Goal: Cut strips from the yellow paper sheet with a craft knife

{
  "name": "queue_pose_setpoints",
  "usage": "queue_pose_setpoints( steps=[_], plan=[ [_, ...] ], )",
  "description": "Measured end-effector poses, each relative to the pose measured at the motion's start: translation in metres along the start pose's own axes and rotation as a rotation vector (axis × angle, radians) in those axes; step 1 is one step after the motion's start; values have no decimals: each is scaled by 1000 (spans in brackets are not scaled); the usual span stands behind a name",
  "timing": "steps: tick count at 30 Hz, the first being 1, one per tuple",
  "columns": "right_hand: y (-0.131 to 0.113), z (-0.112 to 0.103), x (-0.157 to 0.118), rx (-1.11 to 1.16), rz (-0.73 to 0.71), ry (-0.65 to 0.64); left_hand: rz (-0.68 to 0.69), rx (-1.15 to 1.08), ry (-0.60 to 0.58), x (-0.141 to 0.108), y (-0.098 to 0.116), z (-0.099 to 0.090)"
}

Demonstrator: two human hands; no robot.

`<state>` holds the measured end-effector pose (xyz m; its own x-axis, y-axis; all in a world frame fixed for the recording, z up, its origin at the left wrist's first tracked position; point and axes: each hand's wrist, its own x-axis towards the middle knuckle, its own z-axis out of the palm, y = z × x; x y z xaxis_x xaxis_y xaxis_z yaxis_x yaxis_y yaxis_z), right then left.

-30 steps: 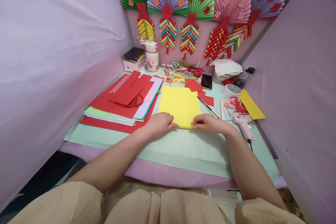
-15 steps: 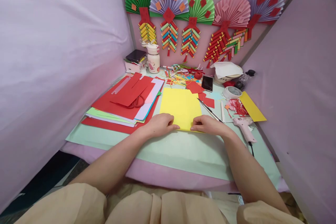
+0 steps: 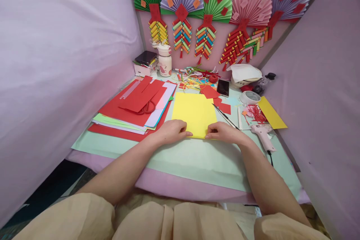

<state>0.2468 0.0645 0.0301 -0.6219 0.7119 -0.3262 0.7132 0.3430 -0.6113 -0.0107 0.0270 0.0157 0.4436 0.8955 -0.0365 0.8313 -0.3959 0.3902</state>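
Yellow paper (image 3: 194,110) on desk (image 3: 197,165), both hands at its near edge.
From my end: left hand (image 3: 174,132) and right hand (image 3: 221,132) each have a narrow grip, holding that edge, thumbs pointing inward, gap between. Paper stack (image 3: 129,114) sits to the left, glue gun (image 3: 263,137) to the right, phone (image 3: 223,87) beyond the far right corner.
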Motion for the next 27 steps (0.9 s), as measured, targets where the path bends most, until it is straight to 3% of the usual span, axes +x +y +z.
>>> queue_pose_setpoints(
  steps=[13, 20, 27],
  plan=[
    [-2, -3, -3, -10, 6, -31, 80, -17, -28, 0, -6, 1],
    [-7, 0, -5, 18, -60, -13, 98, -86, 1, 0, -6, 1],
    [-8, 2, -5, -11, -82, -19, 126, -52, -46, -1, -2, -2]
  ],
)
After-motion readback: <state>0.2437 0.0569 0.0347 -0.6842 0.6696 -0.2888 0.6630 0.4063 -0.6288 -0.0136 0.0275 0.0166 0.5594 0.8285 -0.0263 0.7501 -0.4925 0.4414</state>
